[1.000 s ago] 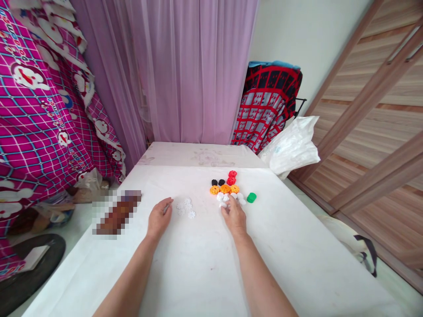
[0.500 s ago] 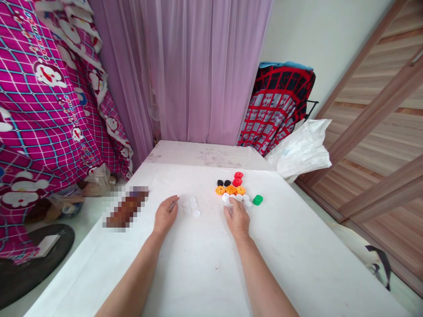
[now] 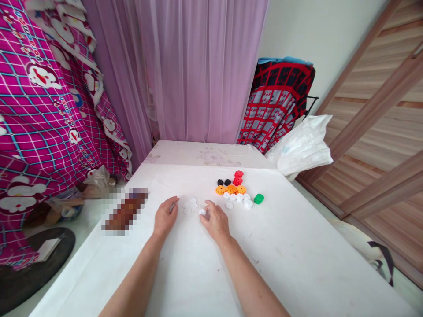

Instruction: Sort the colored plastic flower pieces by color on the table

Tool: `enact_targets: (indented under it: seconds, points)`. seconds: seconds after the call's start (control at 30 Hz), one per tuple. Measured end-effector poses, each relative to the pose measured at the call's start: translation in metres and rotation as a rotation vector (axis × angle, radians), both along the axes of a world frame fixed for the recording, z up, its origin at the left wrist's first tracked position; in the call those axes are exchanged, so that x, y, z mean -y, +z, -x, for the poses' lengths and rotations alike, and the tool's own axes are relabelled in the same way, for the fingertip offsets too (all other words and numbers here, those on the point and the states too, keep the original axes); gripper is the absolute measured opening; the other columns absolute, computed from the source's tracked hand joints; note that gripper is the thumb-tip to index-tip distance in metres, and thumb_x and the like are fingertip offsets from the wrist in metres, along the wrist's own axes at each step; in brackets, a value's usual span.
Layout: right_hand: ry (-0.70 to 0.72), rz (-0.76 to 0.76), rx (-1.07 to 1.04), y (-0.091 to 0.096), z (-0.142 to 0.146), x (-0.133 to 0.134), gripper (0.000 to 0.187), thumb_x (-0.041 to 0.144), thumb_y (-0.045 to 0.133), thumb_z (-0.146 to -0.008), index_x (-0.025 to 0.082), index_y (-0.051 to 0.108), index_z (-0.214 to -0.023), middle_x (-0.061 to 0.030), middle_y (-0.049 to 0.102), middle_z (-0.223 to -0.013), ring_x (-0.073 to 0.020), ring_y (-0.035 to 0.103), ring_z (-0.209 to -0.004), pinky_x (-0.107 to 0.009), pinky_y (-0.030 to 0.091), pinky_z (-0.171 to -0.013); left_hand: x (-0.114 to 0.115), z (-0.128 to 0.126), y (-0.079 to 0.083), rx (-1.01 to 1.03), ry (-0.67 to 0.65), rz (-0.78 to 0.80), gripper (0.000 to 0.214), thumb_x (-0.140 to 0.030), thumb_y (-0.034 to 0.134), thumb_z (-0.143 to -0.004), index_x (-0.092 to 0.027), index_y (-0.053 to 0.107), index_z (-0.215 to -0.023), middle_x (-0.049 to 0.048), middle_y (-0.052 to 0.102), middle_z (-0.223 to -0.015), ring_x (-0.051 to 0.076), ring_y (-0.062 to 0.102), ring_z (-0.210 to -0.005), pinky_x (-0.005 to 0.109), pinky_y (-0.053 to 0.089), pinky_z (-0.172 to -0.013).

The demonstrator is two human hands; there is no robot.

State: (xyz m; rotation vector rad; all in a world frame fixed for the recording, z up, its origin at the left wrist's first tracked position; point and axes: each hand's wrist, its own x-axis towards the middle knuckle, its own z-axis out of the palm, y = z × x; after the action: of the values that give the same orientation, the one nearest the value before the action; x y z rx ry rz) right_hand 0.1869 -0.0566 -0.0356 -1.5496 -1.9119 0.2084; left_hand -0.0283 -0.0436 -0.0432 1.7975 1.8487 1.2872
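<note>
My right hand [image 3: 217, 223] pinches a small white crocheted-looking flower [image 3: 202, 211] just above the white tabletop. To its left lies a loose cluster of white flowers [image 3: 190, 205]. My left hand [image 3: 164, 218] rests on the table left of that cluster, thumb and fingers closed around a slim greyish thing [image 3: 172, 206] too small to make out. Beyond my right hand sits a group of similar pieces: a row of white flowers [image 3: 239, 198], orange ones [image 3: 231, 189], black ones [image 3: 228, 182] and red ones [image 3: 237, 181]. One white piece [image 3: 229, 205] lies just in front of that row.
Green pieces [image 3: 258, 199] lie right of the group. A blurred-out brown item [image 3: 122, 213] is at the table's left. A white plastic bag [image 3: 302, 147] stands at the far right corner, near a red-and-black patterned cloth [image 3: 274, 105]. Purple curtains [image 3: 205, 70] hang behind the table.
My right hand has moved left from the row of white flowers and now pinches one beside the loose cluster. A white piece shows in front of the row. The left hand stays put.
</note>
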Motion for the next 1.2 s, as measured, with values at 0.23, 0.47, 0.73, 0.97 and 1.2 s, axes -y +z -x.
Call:
enact_targets:
  seconds: [0.23, 0.47, 0.73, 0.97, 1.2]
  points:
    - [-0.305, -0.069, -0.136, -0.004, -0.077, -0.016, 0.052, 0.031, 0.056, -0.076, 0.021, 0.048, -0.126, -0.0015, 0.069, -0.095, -0.0178, 0.06, -0.081, -0.031, 0.045, -0.075, 0.001, 0.002, 0.004, -0.011, -0.021, 0.007, 0.031, -0.031, 0.047, -0.082, -0.024, 0.069, -0.102, 0.0038, 0.071, -0.113, 0.021, 0.066, -0.103, 0.038, 0.05, -0.097]
    - [-0.28, -0.04, -0.092, -0.005, -0.079, -0.017, 0.052, 0.03, 0.055, -0.078, 0.022, 0.048, -0.128, -0.0012, 0.069, -0.096, -0.0193, 0.059, -0.085, -0.032, 0.045, -0.077, 0.001, 0.002, 0.003, -0.024, -0.012, 0.005, 0.03, -0.031, 0.048, -0.082, -0.024, 0.069, -0.103, 0.0041, 0.071, -0.113, 0.021, 0.066, -0.102, 0.039, 0.051, -0.096]
    - [-0.26, -0.127, -0.038, -0.005, -0.074, -0.015, 0.041, 0.028, 0.054, -0.08, 0.019, 0.055, -0.12, -0.0047, 0.068, -0.102, -0.021, 0.058, -0.092, -0.033, 0.045, -0.081, 0.0, 0.001, 0.001, -0.014, -0.007, 0.006, 0.032, -0.03, 0.046, -0.083, -0.023, 0.069, -0.103, 0.0042, 0.071, -0.114, 0.021, 0.065, -0.104, 0.039, 0.051, -0.097]
    - [0.05, 0.028, 0.12, 0.018, -0.001, -0.013, 0.021, 0.022, 0.057, -0.081, 0.023, 0.063, -0.102, -0.003, 0.07, -0.097, -0.0198, 0.059, -0.094, -0.028, 0.044, -0.081, -0.002, 0.0, 0.0, -0.115, -0.017, 0.003, 0.033, -0.027, 0.045, -0.083, -0.021, 0.069, -0.105, 0.0066, 0.07, -0.115, 0.024, 0.063, -0.108, 0.042, 0.049, -0.099]
    - [0.057, 0.139, 0.15, 0.022, 0.038, -0.023, 0.027, 0.025, 0.062, -0.079, 0.023, 0.059, -0.106, -0.003, 0.069, -0.101, -0.0202, 0.058, -0.099, -0.028, 0.044, -0.081, -0.002, -0.001, 0.0, -0.186, -0.047, -0.007, 0.034, -0.028, 0.045, -0.083, -0.02, 0.069, -0.105, 0.0075, 0.07, -0.115, 0.024, 0.062, -0.109, 0.043, 0.047, -0.1]
